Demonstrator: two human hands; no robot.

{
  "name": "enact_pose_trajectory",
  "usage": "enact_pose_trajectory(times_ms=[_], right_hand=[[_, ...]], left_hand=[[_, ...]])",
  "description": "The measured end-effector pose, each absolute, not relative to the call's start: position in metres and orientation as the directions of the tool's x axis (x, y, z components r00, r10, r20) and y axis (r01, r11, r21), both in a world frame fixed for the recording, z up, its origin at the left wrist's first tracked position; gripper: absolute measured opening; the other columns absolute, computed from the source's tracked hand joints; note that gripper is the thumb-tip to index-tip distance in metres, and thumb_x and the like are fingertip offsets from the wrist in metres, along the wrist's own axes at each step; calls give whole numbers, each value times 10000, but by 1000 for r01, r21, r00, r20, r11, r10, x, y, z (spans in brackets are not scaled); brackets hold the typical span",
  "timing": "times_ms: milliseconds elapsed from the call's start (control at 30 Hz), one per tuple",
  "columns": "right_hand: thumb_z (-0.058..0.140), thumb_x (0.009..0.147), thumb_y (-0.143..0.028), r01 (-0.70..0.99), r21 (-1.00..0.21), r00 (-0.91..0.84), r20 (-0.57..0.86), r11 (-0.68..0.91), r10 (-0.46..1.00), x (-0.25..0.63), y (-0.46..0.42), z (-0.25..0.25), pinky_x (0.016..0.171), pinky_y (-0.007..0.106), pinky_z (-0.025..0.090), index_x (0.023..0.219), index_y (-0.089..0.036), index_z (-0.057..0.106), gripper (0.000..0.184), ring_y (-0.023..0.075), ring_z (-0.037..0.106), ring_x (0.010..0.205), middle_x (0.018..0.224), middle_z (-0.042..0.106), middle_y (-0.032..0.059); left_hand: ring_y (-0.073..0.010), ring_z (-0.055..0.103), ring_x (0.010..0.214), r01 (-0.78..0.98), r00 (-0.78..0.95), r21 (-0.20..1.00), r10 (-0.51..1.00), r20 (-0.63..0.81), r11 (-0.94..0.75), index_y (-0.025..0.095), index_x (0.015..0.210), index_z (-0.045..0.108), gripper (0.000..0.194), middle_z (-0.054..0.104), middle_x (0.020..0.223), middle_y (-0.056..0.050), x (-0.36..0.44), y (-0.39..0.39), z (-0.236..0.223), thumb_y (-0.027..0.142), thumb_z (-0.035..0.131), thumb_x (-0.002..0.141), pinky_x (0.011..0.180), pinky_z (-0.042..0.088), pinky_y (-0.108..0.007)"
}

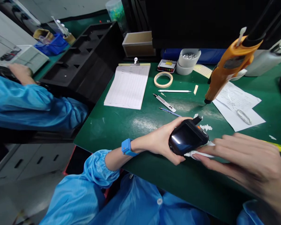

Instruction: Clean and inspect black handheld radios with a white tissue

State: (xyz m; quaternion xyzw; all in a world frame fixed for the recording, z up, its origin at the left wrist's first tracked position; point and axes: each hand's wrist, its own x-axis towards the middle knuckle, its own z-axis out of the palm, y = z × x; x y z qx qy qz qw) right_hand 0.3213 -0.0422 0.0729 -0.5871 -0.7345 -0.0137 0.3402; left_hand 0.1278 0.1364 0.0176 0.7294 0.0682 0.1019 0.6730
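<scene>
My left hand point(162, 140) is wrapped round a black handheld device point(186, 137), which has a glossy screen, a stubby antenna-like end and an orange button. The screen faces up toward me, tilted, above the green table. Between the thumb and fingers of my right hand point(245, 156) is a folded white wipe point(199, 153), pressed against the device's lower right edge. Part of my right hand is smeared by motion. Torn white scraps point(206, 127) lie on the table just beyond the device.
On the green table point(121, 131) are a clipboard with a printed form point(131, 84), tape roll point(163, 80), white pen point(174, 91), utility knife point(165, 103) and papers point(239, 106). An orange electric screwdriver point(229, 65) hangs at right. A co-worker's blue sleeve point(21, 103) shows at left.
</scene>
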Motion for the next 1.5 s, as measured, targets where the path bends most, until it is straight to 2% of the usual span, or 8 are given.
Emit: enact_pose_trajectory(times_ms=[67,300,533,800,1033,1200,1333,1500], right_hand=[[724,1168,-304,879,-309,-169,511,364,843,320,-42,72,569,319,439,954,-247,758,224,126,617,578,743,746,-20],[690,1177,-321,936,-215,-128,529,279,839,312,-39,58,593,334,436,891,-241,734,300,162,648,600,774,764,6],[608,1217,-311,953,-146,-160,505,267,848,310,-36,60,558,324,430,858,-227,705,382,151,616,572,713,713,-1],[761,1140,-307,854,-424,-64,486,300,872,319,-38,58,593,310,512,1011,-259,779,139,157,710,619,800,791,-14],[785,1120,-307,810,-471,-109,465,350,879,320,-34,60,593,300,520,1044,-303,850,100,157,748,629,846,840,-18],[758,1136,-313,837,-450,-72,472,311,879,320,-36,62,561,289,509,960,-260,794,187,144,730,613,796,809,-21],[778,1108,-267,759,-607,102,468,235,878,311,-35,58,600,258,551,948,-246,777,162,140,746,634,814,817,-17],[733,1128,-500,548,-837,425,280,2,861,281,-31,51,491,257,455,880,-239,784,363,132,603,517,707,749,-6]], left_hand=[[-431,723,1425,18,974,991,227,12,-131,181,1673,494,1085,717,1540,-165,127,139,18,317,970,707,1212,601,-511],[-402,757,1297,116,926,977,374,-42,-179,190,1483,631,865,789,1378,-124,126,143,24,319,981,702,1047,630,-426],[-336,756,1139,119,945,972,325,-48,-203,193,1330,665,711,791,1234,-69,127,144,21,287,948,684,938,603,-378],[-267,711,951,89,948,982,315,-33,-168,174,1318,677,705,749,1085,-44,125,144,25,310,975,694,784,590,-336],[-367,788,1207,26,962,991,274,12,-132,188,1460,679,831,810,1317,-99,125,142,26,255,971,684,1080,648,-458],[-260,778,885,21,962,996,268,-45,92,218,1350,655,753,789,1014,-30,128,138,28,254,1015,690,815,657,-382],[-193,727,731,28,946,934,294,-141,355,237,1246,568,797,755,888,10,132,133,22,290,1091,647,668,575,-300],[-149,697,726,-121,856,926,510,-86,358,260,1221,551,876,727,892,44,137,127,13,499,1142,619,685,560,-272]])
